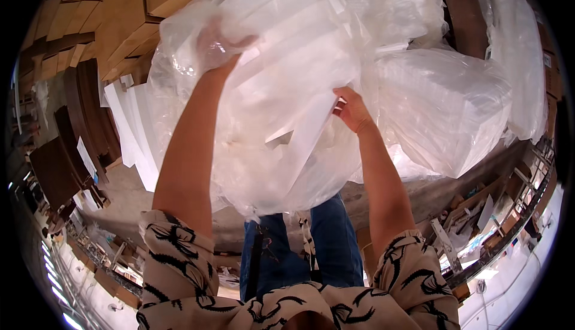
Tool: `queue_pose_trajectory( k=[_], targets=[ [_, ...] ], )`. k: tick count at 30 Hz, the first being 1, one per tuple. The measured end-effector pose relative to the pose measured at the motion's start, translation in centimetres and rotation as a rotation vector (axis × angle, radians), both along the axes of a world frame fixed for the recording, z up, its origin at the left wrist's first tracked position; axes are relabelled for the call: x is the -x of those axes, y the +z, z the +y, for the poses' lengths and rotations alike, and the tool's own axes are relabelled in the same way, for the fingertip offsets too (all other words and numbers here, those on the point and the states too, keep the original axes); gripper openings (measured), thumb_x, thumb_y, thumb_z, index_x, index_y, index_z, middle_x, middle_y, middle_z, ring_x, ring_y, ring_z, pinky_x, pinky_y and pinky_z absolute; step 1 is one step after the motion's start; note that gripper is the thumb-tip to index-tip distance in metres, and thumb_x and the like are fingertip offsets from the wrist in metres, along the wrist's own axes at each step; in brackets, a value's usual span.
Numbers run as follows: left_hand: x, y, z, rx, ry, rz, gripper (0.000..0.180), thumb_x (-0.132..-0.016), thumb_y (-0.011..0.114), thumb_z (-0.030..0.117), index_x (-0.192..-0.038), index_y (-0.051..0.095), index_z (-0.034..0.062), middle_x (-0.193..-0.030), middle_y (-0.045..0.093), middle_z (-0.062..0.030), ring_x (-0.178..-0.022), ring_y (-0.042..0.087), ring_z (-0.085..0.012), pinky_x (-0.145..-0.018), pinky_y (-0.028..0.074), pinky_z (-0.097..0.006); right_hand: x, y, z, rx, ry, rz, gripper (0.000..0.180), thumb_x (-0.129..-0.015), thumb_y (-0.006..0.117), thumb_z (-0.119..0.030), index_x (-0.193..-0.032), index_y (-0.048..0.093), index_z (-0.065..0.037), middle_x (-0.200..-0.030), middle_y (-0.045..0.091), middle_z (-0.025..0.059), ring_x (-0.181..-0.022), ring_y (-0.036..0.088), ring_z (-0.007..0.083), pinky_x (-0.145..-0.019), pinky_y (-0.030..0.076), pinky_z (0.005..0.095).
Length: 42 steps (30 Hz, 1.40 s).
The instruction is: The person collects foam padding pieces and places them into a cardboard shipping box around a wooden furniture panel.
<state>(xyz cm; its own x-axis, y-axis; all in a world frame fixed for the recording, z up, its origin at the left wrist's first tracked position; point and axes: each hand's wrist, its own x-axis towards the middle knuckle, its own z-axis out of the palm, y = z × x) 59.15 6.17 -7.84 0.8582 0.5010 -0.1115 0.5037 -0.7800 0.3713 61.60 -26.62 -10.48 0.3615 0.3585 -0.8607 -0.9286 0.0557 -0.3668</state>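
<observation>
A large clear plastic bag (179, 90) filled with long white pieces lies in front of me. My left hand (218, 45) is inside the bag at its far left, seen hazily through the film. Its thumb stands apart from the other fingers, and nothing shows plainly in its grip. On the right, my right hand (352, 109) pinches the upper end of a long white strip (311, 135) with curled fingers. The strip slants down toward me across the bag. Beside its lower part a small dark gap shows among the white pieces.
More plastic-wrapped white bundles (446, 108) lie to the right and far side. Stacked cardboard boxes (123, 36) rise at the far left. White panels (135, 132) and dark brown boards (57, 162) lean left of the bag. A cluttered rack (509, 210) stands at the right.
</observation>
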Motion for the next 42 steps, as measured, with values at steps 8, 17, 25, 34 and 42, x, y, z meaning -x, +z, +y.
queue_pose_trajectory(
  k=[8, 17, 25, 34, 42],
  targets=[
    [2.7, 0.5, 10.3, -0.065, -0.197, -0.052, 0.077, -0.065, 0.077, 0.042, -0.120, 0.045, -0.0017, -0.114, 0.053, -0.0152, -0.105, 0.051, -0.0291, -0.094, 0.039, -0.035, 3.4, -6.7, -1.8, 0.161, 0.015, -0.307, 0.041, -0.083, 0.058, -0.021, -0.119, 0.051, -0.003, -0.121, 0.049, 0.0047, -0.108, 0.048, 0.0169, -0.088, 0.042, 0.0330],
    [0.8, 3.8, 1.6, 0.209, -0.317, 0.388, 0.091, -0.057, 0.079, 0.049, -0.125, 0.044, 0.0000, -0.118, 0.054, -0.0176, -0.113, 0.048, -0.0304, -0.098, 0.037, -0.036, -0.1, -6.0, 0.1, -0.172, -0.307, -0.101, 0.046, -0.082, 0.064, -0.032, -0.118, 0.053, -0.006, -0.110, 0.058, 0.0045, -0.101, 0.056, 0.0193, -0.086, 0.047, 0.0334],
    [3.5, 7.3, -0.5, 0.639, -0.240, 0.539, 0.119, -0.050, 0.082, 0.048, -0.140, 0.019, 0.0032, -0.138, 0.035, -0.0181, -0.127, 0.034, -0.0309, -0.106, 0.029, -0.035, -0.4, -3.5, 1.2, -0.098, -0.153, -0.045, 0.039, -0.083, 0.063, -0.023, -0.115, 0.053, -0.005, -0.110, 0.058, 0.0065, -0.103, 0.055, 0.0210, -0.090, 0.046, 0.0364],
    [11.3, 13.6, -9.6, 1.280, -0.157, 0.492, 0.114, -0.046, 0.087, 0.035, -0.134, 0.027, -0.0042, -0.127, 0.045, -0.0201, -0.120, 0.042, -0.0280, -0.102, 0.032, -0.034, 5.6, 7.9, -5.0, -0.201, -0.129, -0.193, 0.046, -0.081, 0.059, -0.014, -0.123, 0.045, -0.002, -0.118, 0.053, 0.0130, -0.111, 0.050, 0.0271, -0.097, 0.041, 0.0432],
    [14.3, 22.5, -18.2, 1.446, -0.047, 0.197, 0.116, -0.044, 0.086, 0.042, -0.136, 0.027, 0.0044, -0.127, 0.047, -0.0183, -0.117, 0.046, -0.0309, -0.098, 0.037, -0.036, 4.9, 19.8, -11.2, 0.108, -0.113, -0.474, 0.065, -0.074, 0.060, -0.026, -0.127, 0.039, 0.006, -0.117, 0.053, 0.0196, -0.107, 0.054, 0.0307, -0.092, 0.044, 0.0441]
  ],
)
